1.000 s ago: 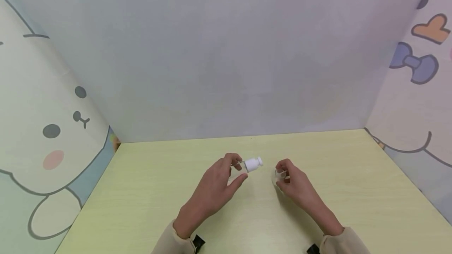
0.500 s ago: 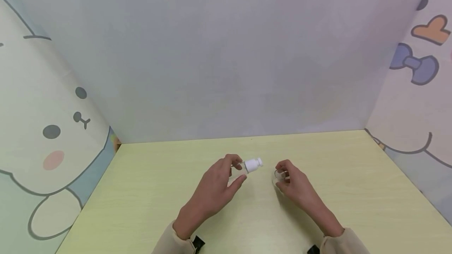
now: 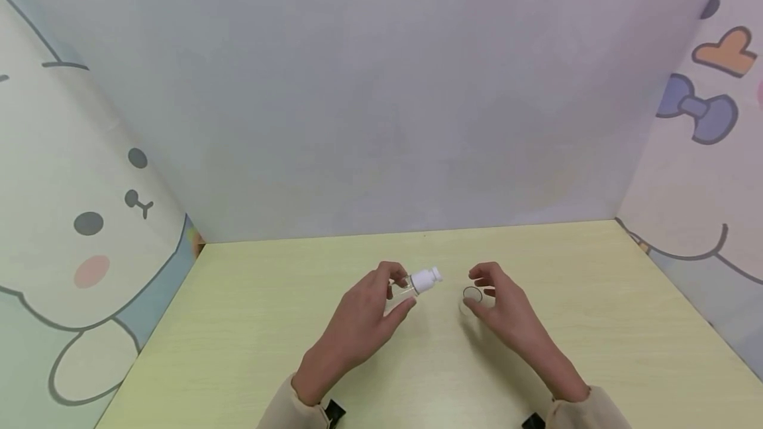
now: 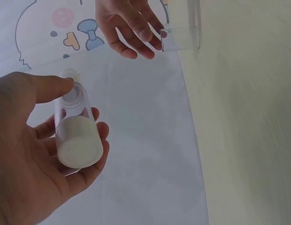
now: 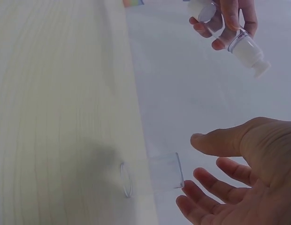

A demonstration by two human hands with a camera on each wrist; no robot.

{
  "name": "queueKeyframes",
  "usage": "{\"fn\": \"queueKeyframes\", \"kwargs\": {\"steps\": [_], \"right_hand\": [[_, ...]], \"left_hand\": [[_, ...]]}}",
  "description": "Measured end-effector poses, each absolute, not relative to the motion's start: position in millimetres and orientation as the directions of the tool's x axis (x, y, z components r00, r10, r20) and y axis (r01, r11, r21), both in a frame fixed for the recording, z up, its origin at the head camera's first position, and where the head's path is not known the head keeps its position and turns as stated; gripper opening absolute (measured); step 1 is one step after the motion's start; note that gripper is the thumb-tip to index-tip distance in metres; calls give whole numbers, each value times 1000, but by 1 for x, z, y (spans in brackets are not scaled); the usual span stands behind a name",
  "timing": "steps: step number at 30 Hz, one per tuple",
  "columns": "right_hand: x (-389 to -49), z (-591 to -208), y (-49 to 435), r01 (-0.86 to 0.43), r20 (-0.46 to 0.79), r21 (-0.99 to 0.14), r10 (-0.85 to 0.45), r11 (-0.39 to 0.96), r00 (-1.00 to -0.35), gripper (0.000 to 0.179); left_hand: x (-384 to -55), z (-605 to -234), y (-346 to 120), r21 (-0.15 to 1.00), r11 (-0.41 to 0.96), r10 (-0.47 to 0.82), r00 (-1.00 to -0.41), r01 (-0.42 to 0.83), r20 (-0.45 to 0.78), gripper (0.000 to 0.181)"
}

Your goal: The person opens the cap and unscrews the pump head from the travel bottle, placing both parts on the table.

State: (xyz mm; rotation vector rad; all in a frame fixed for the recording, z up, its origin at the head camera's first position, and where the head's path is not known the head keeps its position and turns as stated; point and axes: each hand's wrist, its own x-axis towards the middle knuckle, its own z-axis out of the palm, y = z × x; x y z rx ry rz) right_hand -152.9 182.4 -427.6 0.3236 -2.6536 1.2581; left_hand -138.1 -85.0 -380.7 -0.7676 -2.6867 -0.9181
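My left hand (image 3: pixel 360 316) grips a small clear pump bottle tilted above the table. Its white pump head (image 3: pixel 424 280) points to the right, and the left wrist view shows its white base (image 4: pixel 80 143) lying toward the palm. A clear, tube-shaped cap (image 5: pixel 157 173) stands upright on the table, open rim up; in the head view its round rim (image 3: pixel 473 294) shows beside my right thumb. Around the cap my right hand (image 3: pixel 507 310) is spread, thumb and fingers apart. In the right wrist view the hand (image 5: pixel 258 173) is just above the rim, holding nothing.
A pale wood-grain table (image 3: pixel 268 310) lies under both hands. Behind it rises a plain grey-white wall (image 3: pixel 381 98). Cartoon-printed panels flank it, a left panel (image 3: pixel 48 151) and a right panel (image 3: pixel 691 197).
My right fingers have opened and let go of the clear cap, drawing slightly up and right. The cap stays standing in place. My left hand holds the bottle almost still.
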Motion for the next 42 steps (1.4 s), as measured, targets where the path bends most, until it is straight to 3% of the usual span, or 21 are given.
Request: {"fn": "queueKeyframes", "kwargs": {"steps": [19, 27, 42], "right_hand": [[-143, -412, 173, -401, 476, -674, -51, 620, -878, 40], [-135, -404, 165, -385, 442, -701, -58, 600, -895, 38], [-132, -397, 147, -323, 290, -918, -169, 228, -942, 32]], "left_hand": [[-137, -384, -83, 534, 665, 402, -853, 522, 334, 38], [-136, -386, -82, 534, 672, 401, -858, 513, 320, 39], [-136, -390, -78, 549, 647, 413, -849, 529, 330, 41]]}}
